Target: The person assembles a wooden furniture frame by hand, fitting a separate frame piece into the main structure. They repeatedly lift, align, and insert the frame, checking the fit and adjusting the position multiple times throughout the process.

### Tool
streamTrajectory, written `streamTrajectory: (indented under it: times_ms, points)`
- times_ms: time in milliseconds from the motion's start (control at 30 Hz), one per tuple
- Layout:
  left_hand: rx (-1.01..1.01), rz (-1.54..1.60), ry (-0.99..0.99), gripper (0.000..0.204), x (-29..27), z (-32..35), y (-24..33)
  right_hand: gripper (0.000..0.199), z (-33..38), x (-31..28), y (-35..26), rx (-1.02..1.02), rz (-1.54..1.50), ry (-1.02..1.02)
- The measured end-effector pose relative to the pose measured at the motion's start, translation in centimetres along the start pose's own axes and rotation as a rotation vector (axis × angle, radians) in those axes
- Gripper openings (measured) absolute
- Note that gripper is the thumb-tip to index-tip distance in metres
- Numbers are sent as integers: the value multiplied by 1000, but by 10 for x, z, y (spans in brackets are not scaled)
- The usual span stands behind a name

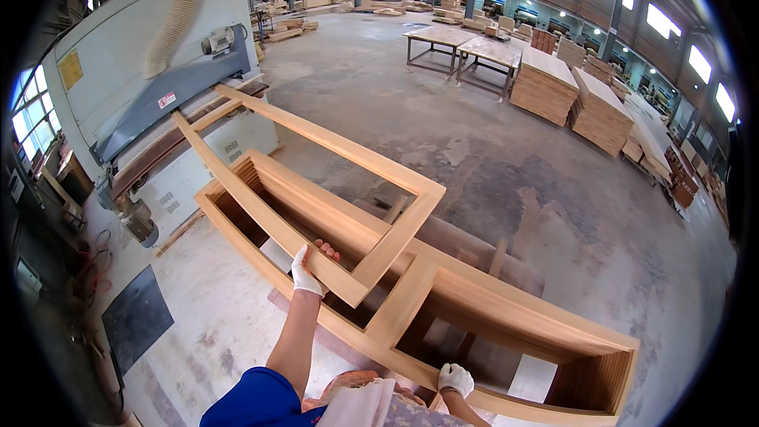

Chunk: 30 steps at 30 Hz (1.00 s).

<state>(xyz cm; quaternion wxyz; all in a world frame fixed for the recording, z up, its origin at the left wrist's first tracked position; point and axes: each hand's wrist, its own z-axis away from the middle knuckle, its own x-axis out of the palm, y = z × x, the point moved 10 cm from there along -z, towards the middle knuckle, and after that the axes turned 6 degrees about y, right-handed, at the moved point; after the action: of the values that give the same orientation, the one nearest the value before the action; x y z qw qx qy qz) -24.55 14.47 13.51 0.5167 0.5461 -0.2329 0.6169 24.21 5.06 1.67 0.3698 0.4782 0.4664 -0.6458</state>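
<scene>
A pale wooden frame (328, 141) slants from the opening of a large machine (182, 39) toward me, over a stack of similar frames. My left hand (307, 272), in a white glove with bare fingertips, is closed around the near rail of this frame, close to its near corner. Beneath lies the stack of wooden frames (514, 292), with a crossbar (405, 300) and deep layered sides. On the stack's near rail rests my right hand (456, 379), also gloved, its fingers curled over the wood. The frame's far end meets the machine's opening.
A ribbed hose (175, 16) runs down the machine, and a motor (136, 220) sits at its lower side. A black mat (137, 318) lies on the floor at left. Two tables (490, 51) and stacked boards (545, 83) stand far right.
</scene>
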Motion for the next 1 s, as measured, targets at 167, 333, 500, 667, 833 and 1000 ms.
streamTrajectory:
  times_ms: [167,333,500,667,833,1000]
  points:
    - [13,-23,2,28,-1,1,-1,38,0,4,-5,-5,6,-10]
    - [3,-12,9,28,-4,5,-5,39,0,10,-7,-38,-4,-41]
    - [6,-39,-47,29,-4,6,-13,40,-1,13,-4,-37,0,-52]
    - [14,-26,-30,29,-5,13,-20,41,-1,14,-7,-57,2,-68]
    - [-9,3,-27,30,-4,20,-29,42,-1,14,-9,-62,5,-79]
    - [6,-19,7,34,-1,29,-36,42,-1,12,-10,-61,0,-72]
